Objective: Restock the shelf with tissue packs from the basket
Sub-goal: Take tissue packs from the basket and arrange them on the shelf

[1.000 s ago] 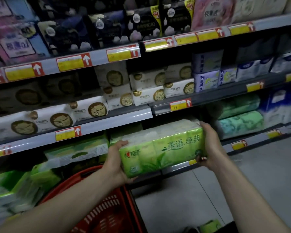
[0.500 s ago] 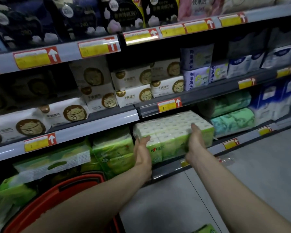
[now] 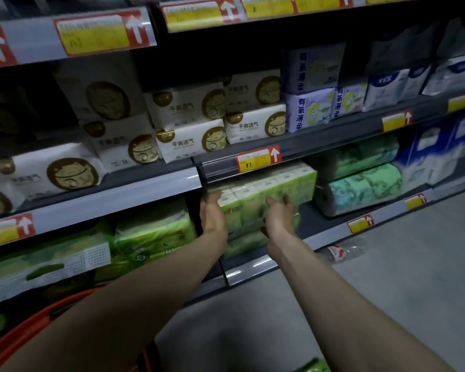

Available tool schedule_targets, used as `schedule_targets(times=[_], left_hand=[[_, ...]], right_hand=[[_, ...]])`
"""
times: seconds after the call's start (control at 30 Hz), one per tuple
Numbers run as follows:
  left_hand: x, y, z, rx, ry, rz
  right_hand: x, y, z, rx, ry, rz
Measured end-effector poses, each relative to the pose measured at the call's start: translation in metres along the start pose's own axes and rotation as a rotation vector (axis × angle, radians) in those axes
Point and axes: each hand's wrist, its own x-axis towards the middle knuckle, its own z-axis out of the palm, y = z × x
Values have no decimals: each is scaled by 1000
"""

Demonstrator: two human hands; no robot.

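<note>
A green tissue pack [image 3: 263,191] lies inside the low shelf bay, under the shelf edge with the red and yellow price tag [image 3: 258,158]. It rests on another green pack [image 3: 244,242]. My left hand [image 3: 212,216] presses flat against its left front face. My right hand [image 3: 279,216] presses against its front, fingers spread over the wrapper. Both forearms reach in from below. The red basket [image 3: 24,328] shows only its rim at the lower left, behind my left arm.
More green packs [image 3: 153,232] fill the bay to the left. Teal tissue rolls [image 3: 365,189] lie to the right, with free shelf floor between. White packs with a gold cat logo [image 3: 191,140] sit on the shelf above. A crumpled plastic bottle [image 3: 341,251] lies on the grey floor.
The pack went from in front of the shelf into the bay, pushed deeper. My hands shifted from gripping its ends to pressing its front. The view moved closer.
</note>
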Motion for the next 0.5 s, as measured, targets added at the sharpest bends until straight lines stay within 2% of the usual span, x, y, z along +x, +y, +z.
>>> schedule_targets(times=[0.1, 0.2, 0.33, 0.5], left_hand=[[-2, 10, 7, 222, 113, 118], [-4, 16, 5, 344, 177, 157], [-22, 12, -9, 430, 134, 159], [-44, -21, -31, 485, 37, 256]], right_hand=[[8, 5, 3, -28, -80, -25], [6, 4, 3, -142, -162, -33], [9, 4, -3, -244, -175, -29], [4, 14, 0, -144, -209, -17]])
